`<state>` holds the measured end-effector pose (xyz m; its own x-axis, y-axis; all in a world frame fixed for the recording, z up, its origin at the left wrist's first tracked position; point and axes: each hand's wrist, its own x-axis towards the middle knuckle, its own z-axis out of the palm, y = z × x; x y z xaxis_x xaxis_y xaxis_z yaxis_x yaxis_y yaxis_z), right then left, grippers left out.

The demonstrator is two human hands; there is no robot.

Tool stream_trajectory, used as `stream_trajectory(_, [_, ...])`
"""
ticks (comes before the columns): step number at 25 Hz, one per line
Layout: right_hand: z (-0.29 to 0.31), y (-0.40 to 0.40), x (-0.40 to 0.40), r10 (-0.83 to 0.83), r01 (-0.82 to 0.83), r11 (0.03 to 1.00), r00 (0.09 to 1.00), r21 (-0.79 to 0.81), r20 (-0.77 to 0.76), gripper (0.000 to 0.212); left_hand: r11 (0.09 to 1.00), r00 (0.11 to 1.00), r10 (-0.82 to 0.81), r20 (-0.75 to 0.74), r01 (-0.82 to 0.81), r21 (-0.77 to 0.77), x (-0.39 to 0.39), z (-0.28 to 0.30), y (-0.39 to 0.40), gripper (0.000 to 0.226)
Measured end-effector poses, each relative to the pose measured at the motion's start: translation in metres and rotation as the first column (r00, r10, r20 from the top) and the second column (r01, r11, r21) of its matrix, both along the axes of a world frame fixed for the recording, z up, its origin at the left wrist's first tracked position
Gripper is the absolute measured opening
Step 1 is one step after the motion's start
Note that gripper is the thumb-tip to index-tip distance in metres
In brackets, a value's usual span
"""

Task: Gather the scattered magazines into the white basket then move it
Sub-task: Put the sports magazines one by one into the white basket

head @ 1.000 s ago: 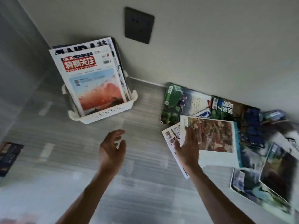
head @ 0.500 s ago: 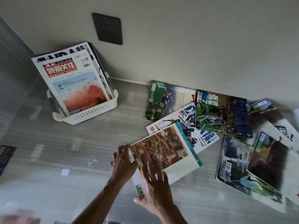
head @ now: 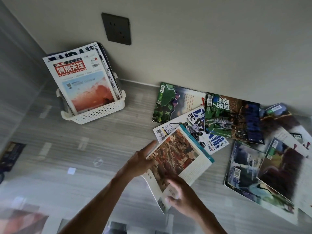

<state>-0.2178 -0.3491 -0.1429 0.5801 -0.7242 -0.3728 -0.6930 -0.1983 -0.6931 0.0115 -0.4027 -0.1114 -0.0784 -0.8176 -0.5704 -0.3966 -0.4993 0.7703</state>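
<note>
Both hands now grip the painted-cover magazine (head: 179, 157), lifted off the pile since a moment ago.
Left hand (head: 141, 160) holds its left edge, fingers under; right hand (head: 181, 196) pinches the near corner. Other magazines (head: 233, 115) lie scattered on the floor (head: 118, 141) to the right. White basket (head: 99, 112), well apart at the wall (head: 202, 39), holds upright magazines (head: 84, 78).

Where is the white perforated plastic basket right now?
In the head view, the white perforated plastic basket stands at upper left on the grey floor against the wall, below and left of the dark wall socket.
</note>
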Motion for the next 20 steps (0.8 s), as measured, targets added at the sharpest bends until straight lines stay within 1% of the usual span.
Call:
stream_trajectory(1, [0.013,-0.003,-0.008,0.018,-0.015,0.998,0.999,-0.056,0.043,0.063,0.998,0.994,0.057,-0.093,-0.055,0.015,0.002,0.012,-0.003,0.064])
stream_trajectory(2, [0.019,-0.009,-0.018,-0.005,0.011,0.994,0.998,-0.108,0.056,0.066,0.987,0.972,0.155,-0.175,-0.144,0.072,0.009,0.025,-0.004,0.061])
stream_trajectory(3, [0.025,-0.017,-0.025,-0.083,0.094,0.984,0.993,-0.150,0.080,0.068,0.960,0.935,0.263,-0.239,-0.228,0.164,0.020,0.037,-0.005,0.052])
stream_trajectory(4, [0.030,-0.028,-0.027,-0.146,0.162,0.964,0.985,-0.213,0.088,0.071,0.922,0.874,0.359,-0.326,-0.279,0.269,0.032,0.049,-0.004,0.042])
stream_trajectory(5, [0.036,-0.036,-0.027,-0.132,0.150,0.943,0.988,-0.296,0.080,0.073,0.892,0.798,0.423,-0.429,-0.283,0.353,0.042,0.062,-0.002,0.035])
stream_trajectory(6, [0.041,-0.041,-0.026,-0.082,0.104,0.937,0.993,-0.334,0.080,0.073,0.881,0.724,0.452,-0.521,-0.269,0.390,0.049,0.074,0.001,0.032])
stream_trajectory(7, [0.046,-0.046,-0.020,-0.093,0.128,0.928,0.989,-0.351,0.115,0.065,0.891,0.679,0.443,-0.585,-0.265,0.367,0.053,0.084,0.005,0.031])
stream_trajectory(8, [0.050,-0.050,-0.010,-0.185,0.248,0.927,0.955,-0.280,0.233,0.049,0.908,0.664,0.419,-0.619,-0.288,0.306,0.056,0.095,0.007,0.030])
stream_trajectory(9, [0.060,-0.054,0.008,-0.309,0.394,0.891,0.890,-0.224,0.334,0.032,0.918,0.677,0.389,-0.625,-0.343,0.199,0.058,0.104,0.009,0.030])
stream_trajectory(10, [0.068,-0.060,0.021,-0.447,0.524,0.848,0.791,-0.085,0.418,0.018,0.906,0.702,0.360,-0.614,-0.421,0.050,0.061,0.112,0.012,0.035])
stream_trajectory(11, [0.078,-0.067,0.035,-0.537,0.595,0.803,0.696,0.036,0.477,0.023,0.867,0.730,0.318,-0.604,-0.482,-0.127,0.067,0.119,0.013,0.044])
stream_trajectory(12, [0.085,-0.072,0.044,-0.550,0.605,0.793,0.663,0.068,0.508,0.029,0.813,0.768,0.271,-0.580,-0.505,-0.289,0.076,0.125,0.014,0.048])
stream_trajectory(13, [0.091,-0.075,0.051,-0.532,0.576,0.812,0.664,0.094,0.526,0.026,0.760,0.816,0.240,-0.526,-0.495,-0.421,0.085,0.130,0.016,0.045])
stream_trajectory(14, [0.096,-0.077,0.063,-0.496,0.533,0.841,0.688,0.096,0.529,0.021,0.718,0.857,0.256,-0.448,-0.478,-0.506,0.096,0.130,0.018,0.036])
stream_trajectory(15, [0.096,-0.077,0.073,-0.470,0.496,0.864,0.734,0.087,0.490,0.019,0.700,0.880,0.327,-0.346,-0.471,-0.537,0.106,0.125,0.021,0.024])
stream_trajectory(16, [0.092,-0.075,0.084,-0.441,0.463,0.885,0.793,0.055,0.421,0.020,0.704,0.878,0.422,-0.227,-0.475,-0.528,0.115,0.115,0.024,0.015])
stream_trajectory(17, [0.084,-0.072,0.093,-0.422,0.438,0.899,0.849,0.024,0.319,0.023,0.732,0.864,0.496,-0.087,-0.470,-0.493,0.120,0.102,0.028,0.009])
stream_trajectory(18, [0.075,-0.070,0.100,-0.406,0.420,0.907,0.885,-0.014,0.228,0.029,0.782,0.851,0.521,0.070,-0.443,-0.439,0.124,0.088,0.033,0.008])
stream_trajectory(19, [0.069,-0.071,0.107,-0.409,0.419,0.907,0.898,-0.031,0.165,0.033,0.826,0.835,0.507,0.215,-0.400,-0.396,0.125,0.075,0.040,0.007])
stream_trajectory(20, [0.068,-0.075,0.112,-0.405,0.416,0.908,0.902,-0.049,0.149,0.034,0.846,0.814,0.493,0.308,-0.365,-0.389,0.129,0.066,0.045,0.008])
